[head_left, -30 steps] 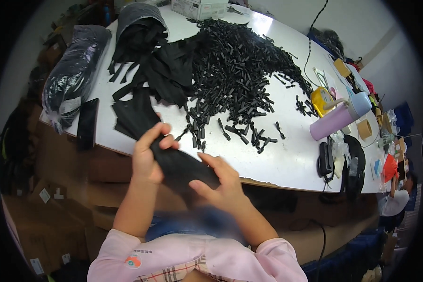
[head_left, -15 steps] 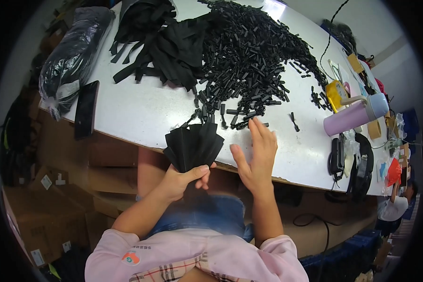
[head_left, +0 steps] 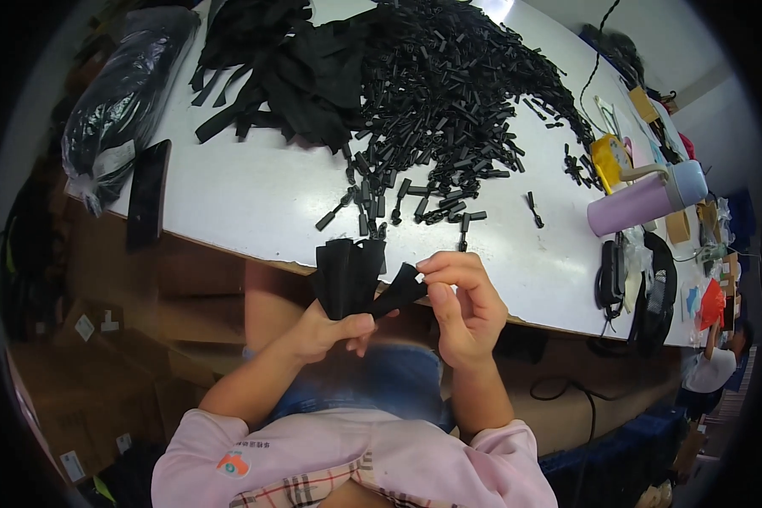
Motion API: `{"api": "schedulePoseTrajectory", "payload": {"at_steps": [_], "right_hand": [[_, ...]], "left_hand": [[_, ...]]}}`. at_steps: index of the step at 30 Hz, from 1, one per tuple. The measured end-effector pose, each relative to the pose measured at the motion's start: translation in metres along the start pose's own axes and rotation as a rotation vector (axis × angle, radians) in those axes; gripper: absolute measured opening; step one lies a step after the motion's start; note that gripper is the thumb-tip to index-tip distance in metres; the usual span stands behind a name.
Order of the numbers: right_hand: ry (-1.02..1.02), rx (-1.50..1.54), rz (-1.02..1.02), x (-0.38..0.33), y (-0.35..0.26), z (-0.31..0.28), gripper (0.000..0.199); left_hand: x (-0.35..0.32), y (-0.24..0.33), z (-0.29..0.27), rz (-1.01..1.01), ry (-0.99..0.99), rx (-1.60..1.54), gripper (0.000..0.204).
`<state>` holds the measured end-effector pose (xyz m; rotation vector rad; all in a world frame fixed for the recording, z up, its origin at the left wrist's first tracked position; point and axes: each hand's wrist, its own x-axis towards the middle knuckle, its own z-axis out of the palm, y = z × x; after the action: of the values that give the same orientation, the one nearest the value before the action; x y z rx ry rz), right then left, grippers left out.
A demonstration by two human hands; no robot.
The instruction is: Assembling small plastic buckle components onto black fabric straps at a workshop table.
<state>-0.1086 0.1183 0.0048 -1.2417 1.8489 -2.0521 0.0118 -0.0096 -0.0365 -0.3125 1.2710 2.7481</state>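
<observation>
My left hand point(head_left: 326, 333) is closed round the lower end of a fanned bundle of black fabric strips point(head_left: 344, 284), its thumb lying across the front. The bundle stands up over the table's near edge. To its right, my right hand point(head_left: 472, 313) pinches the free end of one black fabric strip point(head_left: 398, 290) between thumb and fingertips. That strip leans away from the bundle, its lower end still in the left hand. Just beyond both hands lie loose small black pieces point(head_left: 457, 207) that look like zipper pulls.
A large heap of the small black pieces point(head_left: 444, 102) covers the table's far middle. Left of it lie more black strips point(head_left: 305, 93), a plastic-wrapped bundle point(head_left: 127, 93) and a dark phone point(head_left: 149, 195). A purple bottle point(head_left: 631, 207) lies at right, near a black strap point(head_left: 654, 292).
My right hand has come in from apart and taken the end of one fabric strip, drawing it right from the fan. The bundle in my left hand has narrowed.
</observation>
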Motion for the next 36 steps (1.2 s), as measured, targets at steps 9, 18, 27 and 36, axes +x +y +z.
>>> {"api": "schedulePoseTrajectory", "payload": {"at_steps": [9,18,27,36], "right_hand": [[-0.01,-0.024,-0.068,-0.005,-0.012,-0.001,0.02],[-0.027,0.137,0.248,-0.011,-0.01,0.013,0.018],[-0.127,-0.009,0.118,-0.002,-0.008,0.012,0.023],[-0.173,0.269,0.337,-0.001,0.002,0.012,0.014]], "left_hand": [[-0.002,-0.001,-0.001,0.037,-0.02,-0.235,0.034],[0.0,0.003,0.013,0.095,0.17,-0.098,0.022],[0.003,0.005,0.01,0.062,-0.064,-0.086,0.029],[0.005,0.016,0.015,0.023,0.045,0.069,0.026]]}}
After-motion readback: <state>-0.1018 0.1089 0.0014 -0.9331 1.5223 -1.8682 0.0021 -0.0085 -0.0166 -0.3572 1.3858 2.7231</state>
